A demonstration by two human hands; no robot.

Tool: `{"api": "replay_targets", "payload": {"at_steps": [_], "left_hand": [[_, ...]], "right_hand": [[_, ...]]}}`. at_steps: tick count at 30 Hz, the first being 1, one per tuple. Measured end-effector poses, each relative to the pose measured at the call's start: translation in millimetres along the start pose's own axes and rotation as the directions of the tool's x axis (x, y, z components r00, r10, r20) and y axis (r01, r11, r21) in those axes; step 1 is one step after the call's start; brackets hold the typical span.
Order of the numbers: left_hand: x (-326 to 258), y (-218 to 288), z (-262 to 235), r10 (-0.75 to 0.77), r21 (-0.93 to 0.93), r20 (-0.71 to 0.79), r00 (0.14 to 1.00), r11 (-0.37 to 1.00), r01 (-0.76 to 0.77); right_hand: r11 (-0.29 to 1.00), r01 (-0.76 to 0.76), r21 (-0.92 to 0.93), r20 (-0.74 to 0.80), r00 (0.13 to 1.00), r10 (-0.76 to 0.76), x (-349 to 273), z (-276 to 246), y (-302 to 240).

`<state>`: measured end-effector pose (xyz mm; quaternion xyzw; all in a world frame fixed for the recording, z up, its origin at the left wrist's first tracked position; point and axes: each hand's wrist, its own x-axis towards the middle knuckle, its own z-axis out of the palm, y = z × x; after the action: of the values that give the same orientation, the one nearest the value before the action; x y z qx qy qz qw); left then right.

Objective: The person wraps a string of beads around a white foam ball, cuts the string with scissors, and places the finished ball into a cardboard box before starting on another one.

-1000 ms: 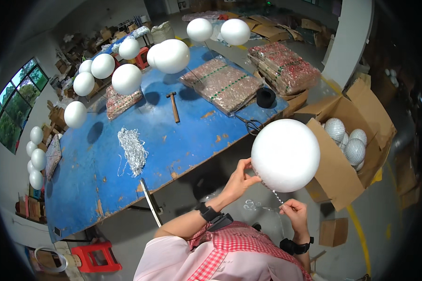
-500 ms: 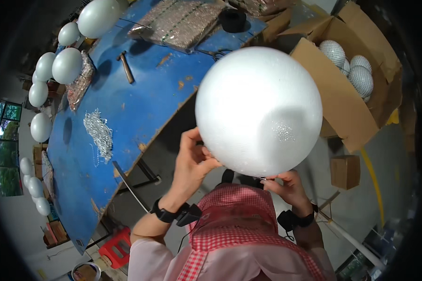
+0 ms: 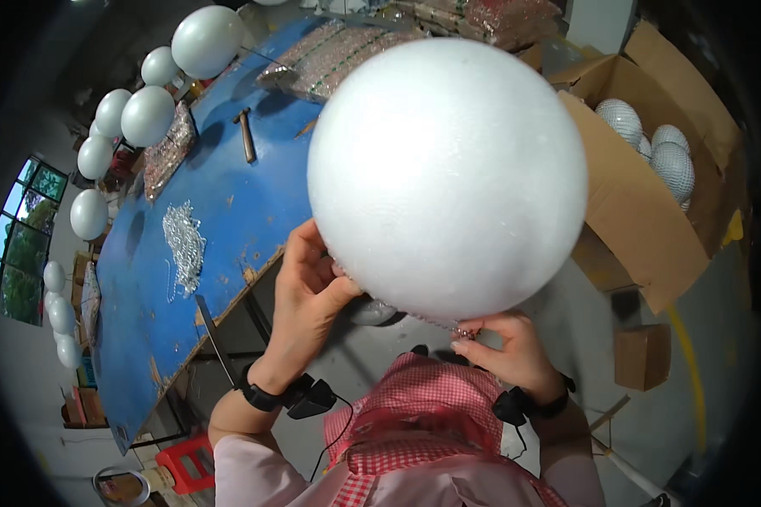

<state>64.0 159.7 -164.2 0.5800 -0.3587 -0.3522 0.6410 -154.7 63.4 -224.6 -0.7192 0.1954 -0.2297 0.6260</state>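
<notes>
A large smooth white ball (image 3: 448,177) fills the middle of the view in front of me; what supports it is hidden. Along its underside runs a thin strand of small shiny beads (image 3: 435,322). My left hand (image 3: 303,291) is closed at the ball's lower left, thumb and fingers pinching the strand there. At the lower right, my right hand (image 3: 509,348) pinches the strand between thumb and forefinger, just under the ball. Part of the strand between the hands is hidden by the ball's curve.
Left stands a blue table (image 3: 254,198) holding a hammer (image 3: 245,135), a silver bead-chain heap (image 3: 183,245) and bagged beads (image 3: 169,152). White balls (image 3: 148,117) hang beyond it. Right is an open carton (image 3: 647,203) with bead-covered balls (image 3: 672,169); a small box (image 3: 642,357) sits below.
The ball looks larger and higher in view, its lower shadow gone. My left hand has shifted left and my right hand slightly lower; more of the bead strand shows between them.
</notes>
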Motion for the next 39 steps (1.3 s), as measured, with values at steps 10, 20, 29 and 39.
{"api": "replay_targets", "payload": {"at_steps": [10, 20, 29, 39], "left_hand": [[-8.7, 0.7, -12.4, 0.078, 0.127, 0.019, 0.997, 0.989, -0.079], [-28.5, 6.5, -19.5, 0.452, 0.561, 0.162, 0.877, 0.689, -0.459], [-25.2, 6.1, -19.7, 0.381, 0.338, 0.117, 0.917, 0.853, -0.398], [-26.3, 15.5, -21.4, 0.048, 0.068, 0.061, 0.997, 0.996, -0.052]], "right_hand": [[0.993, -0.025, 0.113, -0.232, 0.971, 0.051, -38.4, 37.6, -27.0], [0.978, -0.088, -0.188, -0.466, 0.884, -0.009, -54.3, 54.1, 11.5], [0.973, 0.166, 0.161, -0.433, 0.898, -0.082, -92.2, 81.3, -26.4], [0.985, 0.169, 0.025, -0.543, 0.83, -0.128, -88.6, 80.7, -52.7]]}}
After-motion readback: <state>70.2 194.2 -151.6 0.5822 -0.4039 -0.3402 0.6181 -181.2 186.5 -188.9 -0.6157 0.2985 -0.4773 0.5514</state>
